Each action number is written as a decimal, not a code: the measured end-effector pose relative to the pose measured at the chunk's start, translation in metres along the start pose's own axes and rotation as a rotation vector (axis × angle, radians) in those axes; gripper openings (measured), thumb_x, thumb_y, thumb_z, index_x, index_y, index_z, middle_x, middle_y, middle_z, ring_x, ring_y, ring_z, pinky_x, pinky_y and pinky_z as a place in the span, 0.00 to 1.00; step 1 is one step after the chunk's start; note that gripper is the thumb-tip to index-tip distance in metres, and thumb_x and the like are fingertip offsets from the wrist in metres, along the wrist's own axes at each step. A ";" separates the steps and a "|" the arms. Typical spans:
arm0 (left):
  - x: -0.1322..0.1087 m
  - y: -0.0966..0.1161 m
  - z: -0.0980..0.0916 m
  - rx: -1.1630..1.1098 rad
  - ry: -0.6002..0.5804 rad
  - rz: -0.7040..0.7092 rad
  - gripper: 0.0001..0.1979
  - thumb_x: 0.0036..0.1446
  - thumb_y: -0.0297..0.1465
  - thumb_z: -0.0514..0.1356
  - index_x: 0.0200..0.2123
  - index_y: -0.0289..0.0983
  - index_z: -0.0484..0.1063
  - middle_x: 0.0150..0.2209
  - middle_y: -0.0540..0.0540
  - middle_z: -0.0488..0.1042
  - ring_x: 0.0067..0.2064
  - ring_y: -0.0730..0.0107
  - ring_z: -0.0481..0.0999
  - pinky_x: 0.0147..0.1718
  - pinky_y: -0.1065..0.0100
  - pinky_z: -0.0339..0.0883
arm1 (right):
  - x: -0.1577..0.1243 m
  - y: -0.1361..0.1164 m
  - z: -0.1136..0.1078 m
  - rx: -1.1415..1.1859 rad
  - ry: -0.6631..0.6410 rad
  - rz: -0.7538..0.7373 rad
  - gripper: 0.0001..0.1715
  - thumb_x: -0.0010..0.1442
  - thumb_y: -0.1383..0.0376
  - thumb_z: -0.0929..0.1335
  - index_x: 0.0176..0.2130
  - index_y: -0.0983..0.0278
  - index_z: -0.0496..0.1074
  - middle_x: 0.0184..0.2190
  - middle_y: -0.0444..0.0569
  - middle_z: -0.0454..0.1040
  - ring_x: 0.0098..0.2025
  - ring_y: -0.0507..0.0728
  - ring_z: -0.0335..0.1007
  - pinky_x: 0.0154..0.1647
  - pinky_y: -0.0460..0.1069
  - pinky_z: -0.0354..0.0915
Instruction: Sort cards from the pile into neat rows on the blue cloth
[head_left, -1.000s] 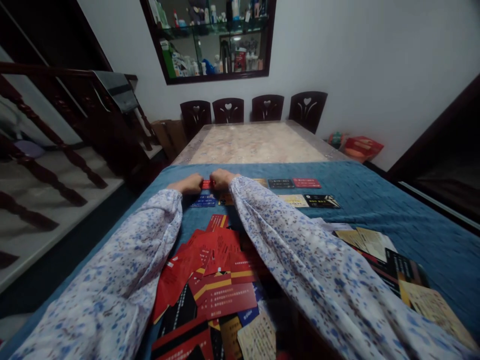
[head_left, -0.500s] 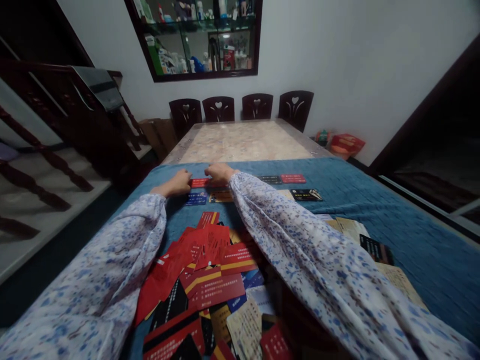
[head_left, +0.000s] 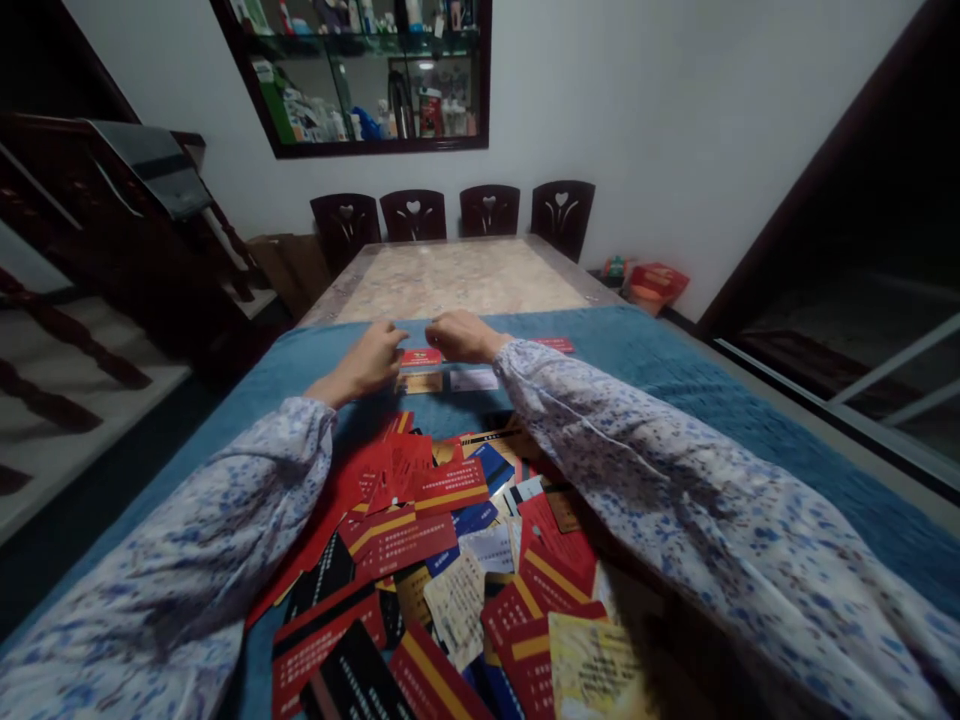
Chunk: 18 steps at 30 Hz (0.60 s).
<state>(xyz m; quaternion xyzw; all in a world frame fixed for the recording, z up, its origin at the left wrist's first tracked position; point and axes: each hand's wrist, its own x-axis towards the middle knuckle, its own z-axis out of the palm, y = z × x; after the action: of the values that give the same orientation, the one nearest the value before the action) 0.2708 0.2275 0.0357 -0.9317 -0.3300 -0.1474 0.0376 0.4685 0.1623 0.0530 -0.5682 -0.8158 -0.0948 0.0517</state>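
Observation:
Near the far edge of the blue cloth (head_left: 622,335), a red card (head_left: 421,356) lies between my two hands. My left hand (head_left: 371,358) is at its left side, fingers bent together; what they grip, if anything, is too small to tell. Curled fingers of my right hand (head_left: 463,336) rest at the card's right side, their tips partly hidden. Just nearer lie a gold card (head_left: 420,382) and a pale card (head_left: 474,380). Another red card (head_left: 555,345) shows beyond my right sleeve. A large heap of mixed cards (head_left: 405,540) spreads between my forearms.
Beyond the cloth, the pale tabletop (head_left: 472,275) reaches a row of dark chairs (head_left: 489,212). A cardboard box (head_left: 291,270) stands at the table's left, a red bag (head_left: 656,285) on the floor at right. A wooden railing (head_left: 52,310) runs along the left.
Both hands have moved right along the row of cards relative to the table. The camera view has also shifted right, and more of the card heap shows.

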 end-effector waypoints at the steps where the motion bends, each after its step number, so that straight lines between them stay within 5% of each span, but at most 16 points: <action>1: 0.000 0.010 -0.001 -0.003 -0.006 0.022 0.18 0.60 0.26 0.54 0.51 0.37 0.77 0.47 0.42 0.72 0.50 0.59 0.73 0.54 0.63 0.68 | -0.008 0.002 -0.001 -0.007 -0.002 0.001 0.20 0.67 0.71 0.62 0.51 0.66 0.80 0.50 0.58 0.80 0.48 0.60 0.75 0.42 0.50 0.59; 18: 0.010 0.155 0.009 -0.070 0.011 0.330 0.22 0.58 0.20 0.52 0.54 0.36 0.75 0.42 0.39 0.73 0.45 0.58 0.74 0.47 0.60 0.71 | -0.155 0.035 -0.031 -0.034 0.024 0.177 0.20 0.72 0.65 0.60 0.49 0.65 0.80 0.45 0.57 0.81 0.43 0.59 0.74 0.40 0.50 0.56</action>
<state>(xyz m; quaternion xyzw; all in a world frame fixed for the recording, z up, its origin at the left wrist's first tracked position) 0.3777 0.1139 0.0347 -0.9731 -0.1670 -0.1557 0.0306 0.5548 0.0252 0.0566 -0.6377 -0.7600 -0.1104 0.0600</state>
